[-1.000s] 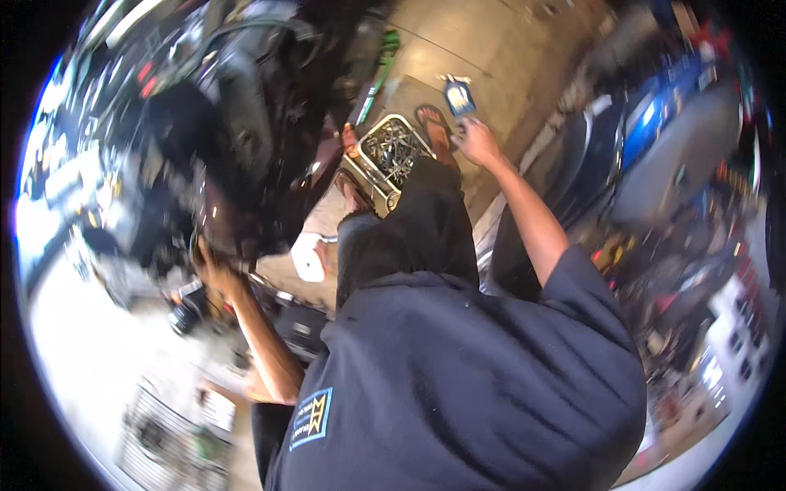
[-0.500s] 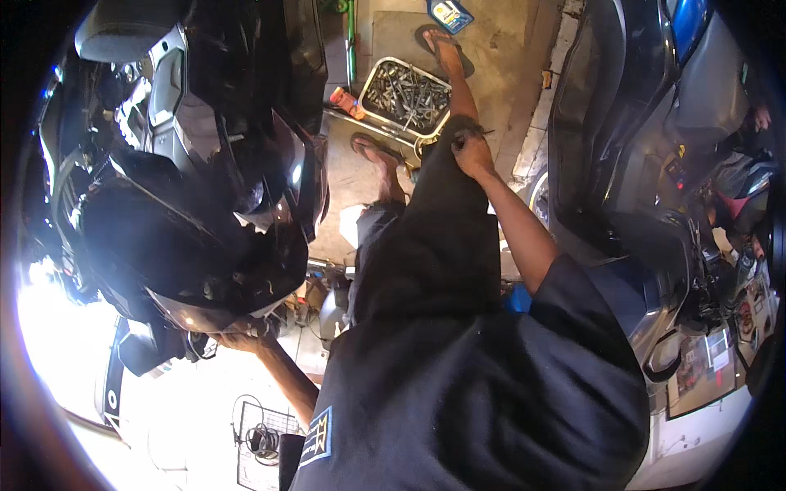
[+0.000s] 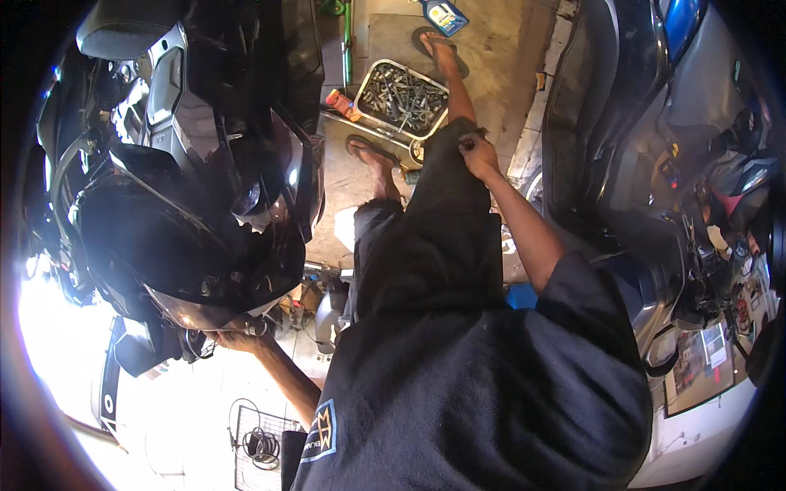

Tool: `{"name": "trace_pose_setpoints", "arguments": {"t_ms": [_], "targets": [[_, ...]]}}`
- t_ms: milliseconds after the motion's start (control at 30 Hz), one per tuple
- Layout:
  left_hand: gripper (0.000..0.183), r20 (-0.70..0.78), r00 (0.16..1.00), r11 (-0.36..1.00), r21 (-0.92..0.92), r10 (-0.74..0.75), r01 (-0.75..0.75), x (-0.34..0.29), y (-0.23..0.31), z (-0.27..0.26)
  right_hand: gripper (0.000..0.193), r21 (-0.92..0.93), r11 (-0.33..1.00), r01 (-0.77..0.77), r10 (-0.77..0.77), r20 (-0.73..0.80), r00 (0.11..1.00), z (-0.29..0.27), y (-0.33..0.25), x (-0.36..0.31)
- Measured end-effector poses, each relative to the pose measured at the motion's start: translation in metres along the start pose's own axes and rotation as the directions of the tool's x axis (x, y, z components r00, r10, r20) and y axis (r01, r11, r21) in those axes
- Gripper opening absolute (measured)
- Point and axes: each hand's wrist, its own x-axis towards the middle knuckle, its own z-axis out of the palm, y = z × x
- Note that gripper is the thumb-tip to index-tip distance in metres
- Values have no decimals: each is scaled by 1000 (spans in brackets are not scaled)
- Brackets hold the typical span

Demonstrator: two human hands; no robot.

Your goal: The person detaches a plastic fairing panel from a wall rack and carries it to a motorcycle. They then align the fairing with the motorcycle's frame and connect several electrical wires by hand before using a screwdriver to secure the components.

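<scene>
Floor [image 3: 508, 57]: tray [image 3: 385, 122] beyond our curled right grip [image 3: 480, 155], knee [image 3: 446, 159] beside it, hold unclear; motorbike [image 3: 188, 229] by left grip [image 3: 237, 338], can't tell closure.

Concrete floor, tray of metal bits

Floor [image 3: 499, 90]: bare, brownish, stained at upper centre; paler, tiled, blown out by glare at lower left. Upper centre: pale-rimmed rectangular tray [image 3: 368, 82], heaped with loose metal pieces, too jumbled to sort. Red-orange packet [image 3: 339, 105] just left of tray; metal bar [image 3: 372, 127] along its lower side. Blue bottle [image 3: 444, 16] at top edge, lying flat. Green bar [image 3: 347, 49] left of that. Two sandalled feet [image 3: 372, 153] planted near tray. Lower left: dark wire grid [image 3: 238, 470], coiled black cable [image 3: 260, 446] on it.
</scene>
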Motion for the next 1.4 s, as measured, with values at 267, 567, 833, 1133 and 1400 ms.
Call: {"name": "trace_pose_setpoints", "arguments": {"t_ms": [267, 567, 833, 1133, 1400], "targets": [[55, -15, 1000, 999, -29, -18, 17, -1, -5, -1, 30, -32, 999, 28, -27, 33, 999, 6, -7, 1], [53, 20, 995, 947, 305, 97, -98, -3, -11, 2, 30, -101, 994, 30, -28, 26, 999, -9, -16, 2], [46, -164, 984, 968, 225, -72, 108, -14, 7, 19, 35, -92, 990, 111, -106, 56, 993, -30, -9, -5], [21, -190, 982, 978, -201, 10, -49, -28, 43, 42, 35, -642, 635, 429, -395, 207, 895, -77, -104, -34], [37, -73, 979, 982, 14, 188, -188, -34, 42, 66, 26, -516, 533, 670, -489, 459, 742, -48, -205, -54]]}}
